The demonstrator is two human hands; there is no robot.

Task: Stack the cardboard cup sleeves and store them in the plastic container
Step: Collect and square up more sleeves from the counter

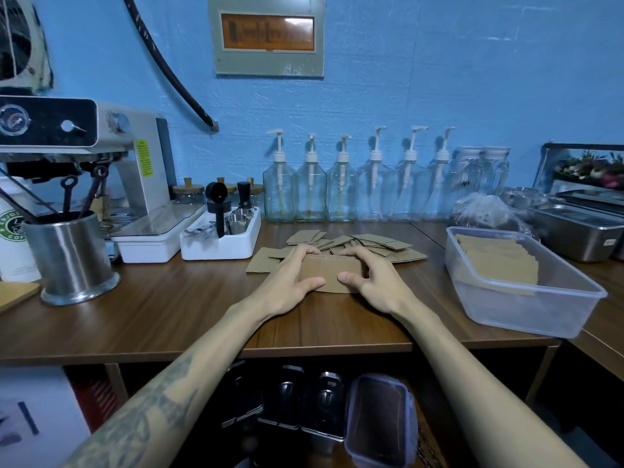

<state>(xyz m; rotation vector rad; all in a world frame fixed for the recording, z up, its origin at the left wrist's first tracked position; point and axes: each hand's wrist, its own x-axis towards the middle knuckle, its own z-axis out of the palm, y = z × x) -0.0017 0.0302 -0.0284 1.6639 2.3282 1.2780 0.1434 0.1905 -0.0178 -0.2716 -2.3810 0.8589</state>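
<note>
At the far left a steel tool cup (pixel 71 251) holds dark-handled utensils, and beside it a white tray (pixel 219 243) carries small metal cups and a black tamper. At the middle of the wooden counter (pixel 152 319) the left hand (pixel 290 278) and right hand (pixel 368 282) curl around a small stack of sleeves (pixel 332 275) from either side, thumbs on its near edge, fingers over the far edge. Loose sleeves (pixel 354 244) lie scattered just behind. The likely slip: squeezing unevenly could fan the stack out or buckle the thin card, and lifting it could snag the loose pile. To the right, the plastic container (pixel 526 312) already holds a row of sleeves (pixel 496 261) leaning against its far wall; a careless drop there could topple them. Steel pans (pixel 574 231) sit beyond, contents unclear
</note>
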